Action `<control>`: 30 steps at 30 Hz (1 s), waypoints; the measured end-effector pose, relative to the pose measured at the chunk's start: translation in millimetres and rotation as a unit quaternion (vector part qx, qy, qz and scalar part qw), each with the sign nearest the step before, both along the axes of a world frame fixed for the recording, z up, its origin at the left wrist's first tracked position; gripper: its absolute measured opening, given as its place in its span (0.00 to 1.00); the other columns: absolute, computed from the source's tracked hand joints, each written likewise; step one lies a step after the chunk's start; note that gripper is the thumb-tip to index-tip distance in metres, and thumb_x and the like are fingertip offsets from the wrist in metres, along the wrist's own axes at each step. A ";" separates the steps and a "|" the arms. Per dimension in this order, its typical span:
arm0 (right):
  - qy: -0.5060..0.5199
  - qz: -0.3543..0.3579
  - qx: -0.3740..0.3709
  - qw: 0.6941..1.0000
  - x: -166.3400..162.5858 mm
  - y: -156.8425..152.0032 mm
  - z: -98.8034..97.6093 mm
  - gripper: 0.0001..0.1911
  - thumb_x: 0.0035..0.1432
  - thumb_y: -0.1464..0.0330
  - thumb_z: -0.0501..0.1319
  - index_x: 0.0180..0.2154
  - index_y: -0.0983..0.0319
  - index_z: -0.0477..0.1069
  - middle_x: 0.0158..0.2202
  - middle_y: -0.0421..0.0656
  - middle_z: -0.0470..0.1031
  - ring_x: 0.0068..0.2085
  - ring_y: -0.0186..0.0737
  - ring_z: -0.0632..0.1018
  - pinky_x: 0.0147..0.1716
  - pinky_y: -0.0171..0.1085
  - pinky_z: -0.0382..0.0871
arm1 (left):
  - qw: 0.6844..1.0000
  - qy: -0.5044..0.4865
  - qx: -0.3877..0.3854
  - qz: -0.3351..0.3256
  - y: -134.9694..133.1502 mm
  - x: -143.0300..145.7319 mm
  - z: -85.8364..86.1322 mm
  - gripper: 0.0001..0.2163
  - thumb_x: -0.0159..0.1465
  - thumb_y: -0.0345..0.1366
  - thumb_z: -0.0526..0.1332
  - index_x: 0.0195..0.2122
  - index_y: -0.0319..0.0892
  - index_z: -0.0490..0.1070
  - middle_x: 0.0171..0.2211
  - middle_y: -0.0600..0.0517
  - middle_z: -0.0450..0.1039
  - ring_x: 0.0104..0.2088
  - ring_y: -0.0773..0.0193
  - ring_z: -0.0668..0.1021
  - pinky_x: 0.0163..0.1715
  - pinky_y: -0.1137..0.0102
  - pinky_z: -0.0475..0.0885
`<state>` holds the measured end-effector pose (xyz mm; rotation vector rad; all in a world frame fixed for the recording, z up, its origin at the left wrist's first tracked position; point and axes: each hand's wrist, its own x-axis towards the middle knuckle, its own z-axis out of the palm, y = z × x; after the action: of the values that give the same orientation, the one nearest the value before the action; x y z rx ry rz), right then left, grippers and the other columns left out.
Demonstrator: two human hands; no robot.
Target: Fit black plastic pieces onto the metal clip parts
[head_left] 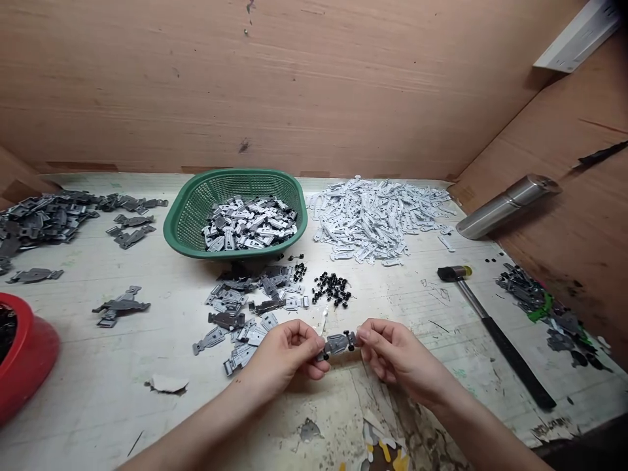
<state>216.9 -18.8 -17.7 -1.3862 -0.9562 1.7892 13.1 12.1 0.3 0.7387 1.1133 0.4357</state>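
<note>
Between my two hands is a small grey toy car chassis (338, 344) with black wheels at its ends. My left hand (293, 350) pinches its left end, and my right hand (392, 353) has the right end between thumb and fingers. Just beyond them lies a small pile of black wheels (331, 289), some with thin axles. Grey chassis pieces (228, 297) are strewn to the left of the wheels, reaching close to my left hand. A thin white piece (324, 319) lies on the table just past the held chassis.
A green basket (176, 239) holds many chassis pieces. Behind the wheels spreads a heap of white parts (373, 216). At right are a hammer (495, 337), a metal cylinder (507, 206) and mixed scraps (564, 320). Dark grey parts (44, 219) and a red container (36, 366) stand left. Cardboard walls surround the table.
</note>
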 end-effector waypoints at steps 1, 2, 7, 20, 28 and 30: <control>-0.002 0.004 -0.001 1.000 -0.1 0.1 0.2 0.16 0.54 0.57 0.60 0.28 0.64 0.64 0.21 0.35 0.65 0.16 0.22 0.59 0.13 0.26 0.45 | 1.000 0.000 -0.001 0.000 0.1 0.1 -0.1 0.14 0.51 0.43 0.65 0.27 0.39 0.64 0.21 0.52 0.76 0.20 0.70 0.75 0.27 0.75 0.67; -0.004 0.006 -0.003 1.000 -0.2 0.5 0.7 0.16 0.54 0.57 0.60 0.28 0.64 0.63 0.21 0.35 0.65 0.16 0.22 0.59 0.14 0.26 0.45 | 1.000 -0.001 -0.002 0.000 0.3 0.1 -0.4 0.14 0.52 0.43 0.65 0.28 0.39 0.63 0.21 0.52 0.75 0.20 0.71 0.75 0.26 0.76 0.67; -0.007 -0.004 -0.008 1.000 -2.7 -0.5 3.8 0.18 0.51 0.55 0.62 0.26 0.64 0.64 0.20 0.35 0.64 0.16 0.23 0.60 0.14 0.26 0.45 | 1.000 -0.028 0.002 0.000 0.2 -2.4 -3.5 0.15 0.54 0.46 0.62 0.30 0.41 0.62 0.22 0.54 0.74 0.26 0.67 0.77 0.29 0.73 0.69; -0.607 0.011 0.335 0.721 95.2 99.0 -4.5 0.07 0.56 0.72 0.53 0.32 0.63 0.70 0.37 0.51 0.69 0.40 0.48 0.69 0.32 0.39 0.63 | 0.999 0.001 -0.005 -0.042 0.3 -3.4 -4.5 0.11 0.54 0.41 0.61 0.27 0.40 0.60 0.23 0.51 0.76 0.20 0.71 0.74 0.23 0.76 0.64; -0.554 0.094 0.366 0.742 84.1 73.3 2.2 0.10 0.59 0.69 0.52 0.36 0.62 0.71 0.33 0.46 0.70 0.34 0.40 0.70 0.31 0.36 0.64 | 1.000 0.011 0.007 -0.023 0.9 -0.9 -3.6 0.10 0.53 0.39 0.60 0.26 0.41 0.59 0.23 0.52 0.76 0.19 0.71 0.73 0.23 0.76 0.64; -0.424 0.113 0.314 0.842 64.2 51.8 15.2 0.11 0.60 0.65 0.53 0.40 0.61 0.71 0.33 0.45 0.70 0.31 0.37 0.70 0.29 0.34 0.63 | 1.000 0.015 0.001 -0.020 0.4 -0.2 -2.3 0.09 0.52 0.38 0.60 0.25 0.41 0.59 0.24 0.52 0.76 0.20 0.71 0.73 0.24 0.75 0.64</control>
<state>281.0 33.0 -2.5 -1.6400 -2.0123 0.7610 12.9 12.4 -2.0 0.7708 1.1233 0.3929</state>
